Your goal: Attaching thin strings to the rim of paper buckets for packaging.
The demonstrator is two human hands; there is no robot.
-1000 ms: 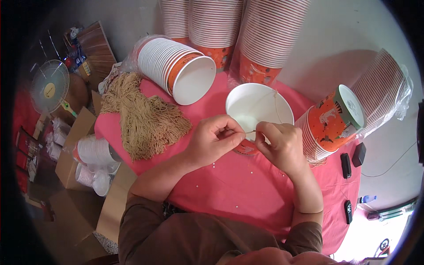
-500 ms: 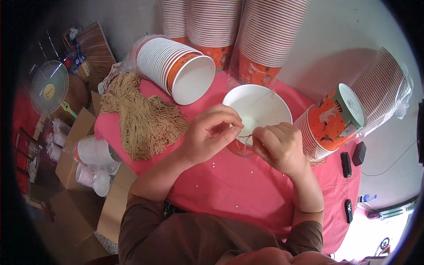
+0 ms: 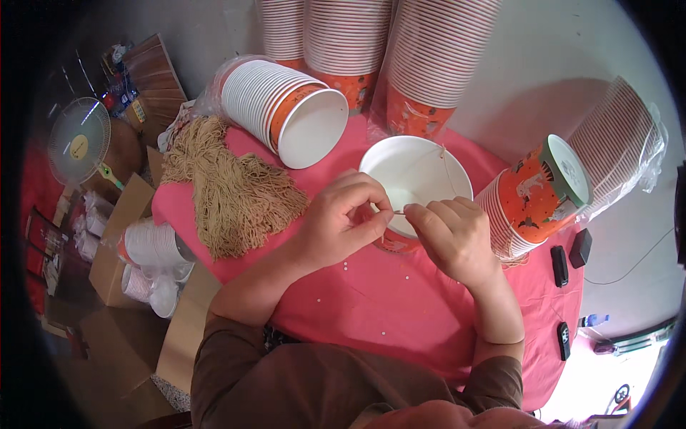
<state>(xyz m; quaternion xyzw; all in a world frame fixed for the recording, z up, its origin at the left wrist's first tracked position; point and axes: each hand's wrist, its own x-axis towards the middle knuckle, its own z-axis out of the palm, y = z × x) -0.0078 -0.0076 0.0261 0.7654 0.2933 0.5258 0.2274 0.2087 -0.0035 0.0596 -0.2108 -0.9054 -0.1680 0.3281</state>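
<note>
A white-lined paper bucket (image 3: 416, 168) with an orange outside stands in front of me on the table. A thin tan string (image 3: 447, 175) runs from a hole near its far rim down toward my right hand. At the bucket's near rim my left hand (image 3: 350, 214) is closed in a pinch on the string. My right hand (image 3: 454, 236) is closed on it too, knuckles up, with a short taut piece between the two hands. The fingertips partly hide the near rim. A thick bundle of tan strings (image 3: 246, 193) lies left of my left hand.
A nested stack of buckets (image 3: 250, 100) lies on its side at the back left. Tall stacks (image 3: 436, 57) stand behind. Orange buckets (image 3: 532, 193) sit upside down at right, near small black objects (image 3: 559, 266). Cardboard boxes (image 3: 121, 250) and a fan (image 3: 80, 143) are at far left.
My hands have drawn slightly closer at the near rim. The loose, looped string between them is now a short, straight piece. The bucket has barely moved.
</note>
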